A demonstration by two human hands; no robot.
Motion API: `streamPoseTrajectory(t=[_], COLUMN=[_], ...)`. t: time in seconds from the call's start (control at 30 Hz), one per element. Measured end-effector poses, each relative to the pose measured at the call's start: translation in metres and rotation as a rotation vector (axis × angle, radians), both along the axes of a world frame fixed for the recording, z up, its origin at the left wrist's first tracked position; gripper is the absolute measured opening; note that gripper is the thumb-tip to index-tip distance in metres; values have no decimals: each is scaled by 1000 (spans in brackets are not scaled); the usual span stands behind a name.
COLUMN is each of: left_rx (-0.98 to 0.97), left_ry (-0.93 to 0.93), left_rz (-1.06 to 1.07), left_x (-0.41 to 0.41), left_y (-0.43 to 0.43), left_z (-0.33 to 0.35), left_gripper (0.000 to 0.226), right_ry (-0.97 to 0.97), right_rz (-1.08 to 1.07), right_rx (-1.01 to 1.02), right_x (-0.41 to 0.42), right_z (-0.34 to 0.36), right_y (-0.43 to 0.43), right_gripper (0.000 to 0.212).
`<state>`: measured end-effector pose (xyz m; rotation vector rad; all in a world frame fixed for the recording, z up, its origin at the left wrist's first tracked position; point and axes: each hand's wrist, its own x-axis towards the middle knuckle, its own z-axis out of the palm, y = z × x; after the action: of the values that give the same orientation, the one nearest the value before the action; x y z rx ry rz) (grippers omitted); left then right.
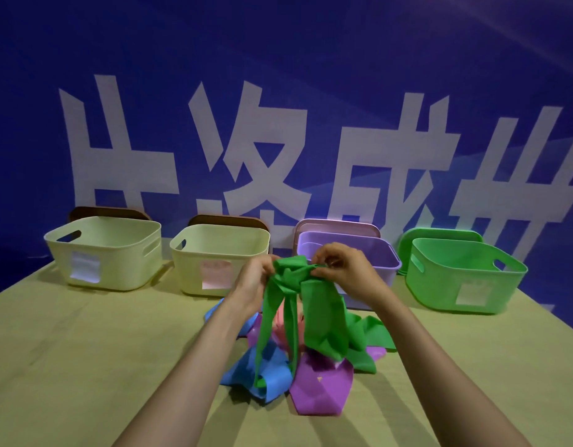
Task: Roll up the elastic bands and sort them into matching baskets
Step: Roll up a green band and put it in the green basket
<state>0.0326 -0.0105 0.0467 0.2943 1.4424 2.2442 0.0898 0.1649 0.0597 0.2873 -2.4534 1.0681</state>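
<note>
While both hands hover in front of the purple basket (383,256), the left hand (254,279) and right hand (343,269) each pinch the bunched top of the green elastic band (323,317). It's crumpled up there, and its wide flat tails hang down onto the heap of blue, pink and purple bands (320,388) before that basket.
</note>
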Motion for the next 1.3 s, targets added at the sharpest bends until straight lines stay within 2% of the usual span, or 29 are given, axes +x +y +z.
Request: streamPoseTrajectory(t=[0.1,0.13,0.2,0.3,0.37,0.4,0.47,0.5,0.53,0.6,0.67,0.7,0.77,0.93,1.03,1.17,1.3], left_rx=[-302,-377,-446,-376,-267,-136,111,129,65,-203,-570,-697,-768,-515,-472,-146,-15], left_ry=[239,282,336,364,237,91,-179,-222,-202,-68,183,297,391,223,182,-20,-57], left_rz=[-296,-302,-131,195,334,355,239,149,58,-102,-180,-206,-220,-274,-108,76,106], left_x=[8,7,3,-7,-16,-20,-19,-18,-14,-6,-6,-6,-10,-21,-26,-27,-17], left_y=[-9,-9,-5,-3,-5,-7,-11,-14,-14,-12,-9,-8,-11,-28,-31,-25,-6], left_z=[5,3,1,-5,-6,-5,-2,-2,-1,-3,-9,-10,-11,-8,-11,-10,4], left_gripper=[10,13,15,12,18,20,26,25,24,33,55,57,44,11,2,12,29], right_ry=[50,58,74,52,-45,-101,-147,-133,-106,-60,-45,-42,-38,-58,-98,-189,-340], right_rz=[-41,-32,-6,20,37,53,40,10,-23,-43,-26,-16,7,104,135,134,132], right_rx=[189,208,177,97,92,93,85,77,66,26,-5,-7,16,10,49,133,398], right_x=[0,-1,-1,2,6,7,7,6,5,5,5,4,5,10,13,13,5], right_z=[2,3,5,1,-5,-8,-15,-16,-17,-15,-13,-13,-13,-14,-13,-14,-24], right_y=[0,0,1,5,12,16,21,21,21,15,9,8,9,20,21,26,14], right_gripper=[13,12,13,16,15,14,14,13,11,10,8,8,10,16,16,21,13])
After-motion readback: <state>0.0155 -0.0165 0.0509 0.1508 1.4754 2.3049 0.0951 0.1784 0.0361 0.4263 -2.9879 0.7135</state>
